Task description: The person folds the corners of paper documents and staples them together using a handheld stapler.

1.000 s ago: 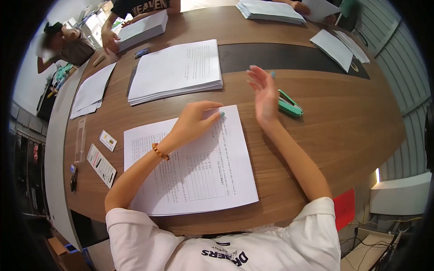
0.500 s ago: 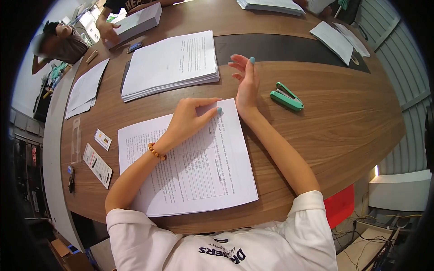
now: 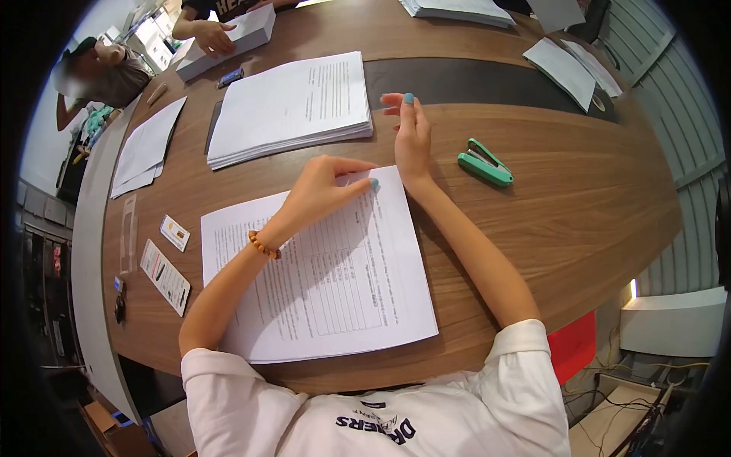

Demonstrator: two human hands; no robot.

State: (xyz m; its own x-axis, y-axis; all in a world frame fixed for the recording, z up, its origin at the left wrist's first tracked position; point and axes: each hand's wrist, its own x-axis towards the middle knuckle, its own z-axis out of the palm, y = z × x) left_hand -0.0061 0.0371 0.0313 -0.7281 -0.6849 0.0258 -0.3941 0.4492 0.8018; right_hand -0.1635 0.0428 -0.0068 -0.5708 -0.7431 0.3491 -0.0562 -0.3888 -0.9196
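Note:
A stack of printed sheets [image 3: 343, 289] with a ruled table on its top page lies in front of me. My left hand [image 3: 318, 188] rests at its far edge, thumb on the top page and index finger along the edge; the other fingers are largely hidden. The hand's hold is on that edge. My right hand [image 3: 413, 148] stands on its side by the sheets' far right corner, holding nothing, its fingers apart and loosely bent. To its right lies a green stapler [image 3: 486, 162].
A thick paper stack [image 3: 293, 110] lies beyond my hands. Loose sheets [image 3: 148, 148], a card [image 3: 174, 233] and a printed leaflet [image 3: 164, 277] are on the left. Across the table, another person's hand [image 3: 213, 38] touches a white block of paper [image 3: 247, 34]. More papers [image 3: 561, 72] lie far right.
My right hand's fingers have tipped slightly left and bent a little more. My left hand stays at the sheets' edge. The other person's hand has moved right onto the top of the white block.

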